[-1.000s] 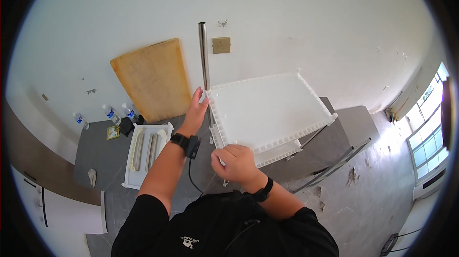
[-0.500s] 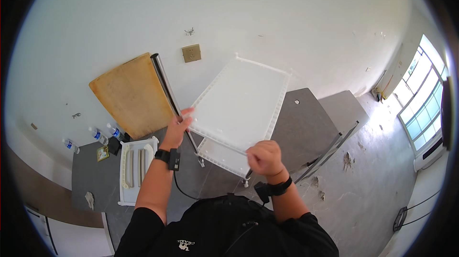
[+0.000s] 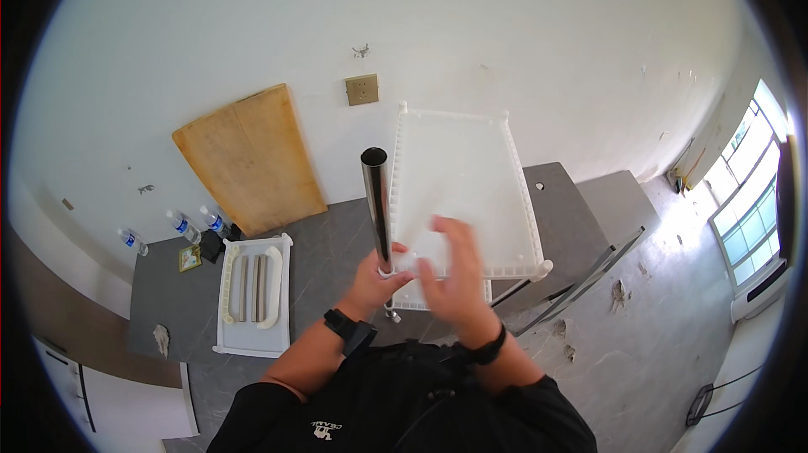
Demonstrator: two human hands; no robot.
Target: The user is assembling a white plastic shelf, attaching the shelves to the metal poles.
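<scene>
A white plastic rack shelf (image 3: 454, 167) with a raised, slotted rim and corner knobs sits in front of me, with part of a lower white tier showing below it. Upright at its near left corner stands a shiny metal tube (image 3: 376, 200), hollow at its top end. My left hand (image 3: 376, 282) is closed round the tube's lower end, at the shelf corner. Over the shelf's near edge, my right hand (image 3: 457, 285) is blurred by motion, its fingers stretched out and apart, with nothing seen in it. It is close to my left hand.
On the grey table (image 3: 320, 242), another white tray (image 3: 252, 339) holds several metal tubes (image 3: 258, 285) and curved white pieces. A wooden board (image 3: 252, 158) leans on the wall. Several water bottles (image 3: 183, 226) stand at the back left. A grey cabinet (image 3: 555, 209) is at right.
The shelf has turned and now sits straighter, further right. The tube has gone from leaning to nearly upright. My right hand has left the shelf's near right corner, opened and moved toward my left hand.
</scene>
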